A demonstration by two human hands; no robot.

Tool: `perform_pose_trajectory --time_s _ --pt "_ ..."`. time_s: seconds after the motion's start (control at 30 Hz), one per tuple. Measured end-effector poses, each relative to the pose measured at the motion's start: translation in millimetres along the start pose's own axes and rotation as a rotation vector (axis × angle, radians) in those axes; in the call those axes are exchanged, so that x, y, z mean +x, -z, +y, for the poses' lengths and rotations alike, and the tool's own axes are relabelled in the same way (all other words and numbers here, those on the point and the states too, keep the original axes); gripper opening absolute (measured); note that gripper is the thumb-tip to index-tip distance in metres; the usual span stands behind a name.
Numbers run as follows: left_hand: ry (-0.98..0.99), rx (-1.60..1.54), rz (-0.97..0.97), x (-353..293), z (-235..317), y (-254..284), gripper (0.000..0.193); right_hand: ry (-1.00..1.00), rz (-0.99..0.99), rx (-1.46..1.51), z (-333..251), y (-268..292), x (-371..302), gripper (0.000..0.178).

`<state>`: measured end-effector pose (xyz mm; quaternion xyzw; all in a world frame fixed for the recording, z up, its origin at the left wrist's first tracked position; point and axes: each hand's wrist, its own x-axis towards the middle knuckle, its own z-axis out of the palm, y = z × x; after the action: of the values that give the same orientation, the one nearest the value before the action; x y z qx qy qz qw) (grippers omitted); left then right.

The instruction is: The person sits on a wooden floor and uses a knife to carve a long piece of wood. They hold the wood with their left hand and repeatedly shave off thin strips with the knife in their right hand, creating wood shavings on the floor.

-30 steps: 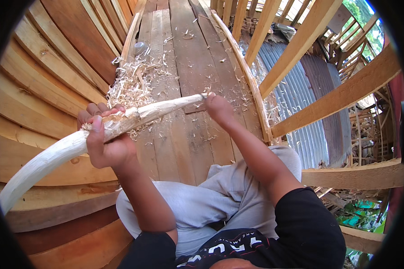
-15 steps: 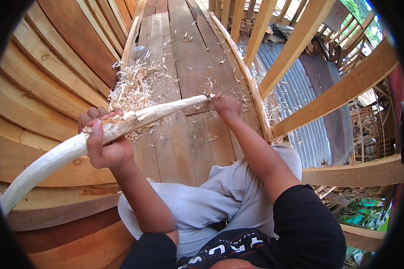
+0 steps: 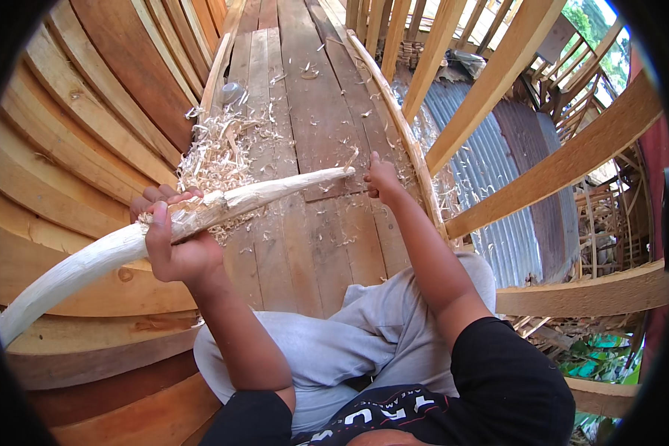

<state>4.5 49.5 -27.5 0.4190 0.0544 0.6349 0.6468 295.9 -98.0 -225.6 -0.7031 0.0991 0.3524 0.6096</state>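
Observation:
A long, curved wooden branch (image 3: 282, 190), stripped pale, slants across in front of me from the lower left to a narrow tip near the middle. My left hand (image 3: 178, 230) grips its thicker part from below, thumb on the near side and fingers over the far side. A thin curl of wood sticks up at the tip. Just right of that tip, a small gap away, is my right hand (image 3: 381, 178). Its index finger points forward while the other fingers are curled in; whatever they hold, if anything, is hidden.
Wood shavings (image 3: 219, 152) lie heaped on the plank floor (image 3: 320, 253) beyond the branch. A small clear cup-like object (image 3: 232, 92) stands behind them. Wooden boards (image 3: 89, 178) line the left; slatted railing posts (image 3: 490, 78) rise at right, with corrugated metal sheets (image 3: 490, 171) beyond.
My right hand has come off the branch tip and moved slightly right, its index finger now extended. My left hand keeps its grip; the branch tip sits slightly lower.

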Motion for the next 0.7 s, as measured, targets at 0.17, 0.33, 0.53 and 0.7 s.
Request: perform_pose_trajectory --time_s 0.17,0.33,0.53,0.7 --pt "0.020 0.198 0.140 1.6 -4.8 -12.4 0.035 0.000 -0.048 -0.313 26.5 2.0 12.6 0.043" --pt "0.270 0.437 -0.211 1.4 19.2 -10.6 0.057 0.079 -0.100 -0.319 30.2 -9.7 1.1 0.042" --pt "0.385 0.372 -0.438 -3.0 12.5 -7.2 0.084 0.300 -0.080 -0.539 22.3 -13.7 -9.0 0.052" --pt "0.267 0.176 -0.463 0.3 -63.3 32.5 0.089 0.466 0.023 -0.576 36.6 -12.6 22.5 0.050"
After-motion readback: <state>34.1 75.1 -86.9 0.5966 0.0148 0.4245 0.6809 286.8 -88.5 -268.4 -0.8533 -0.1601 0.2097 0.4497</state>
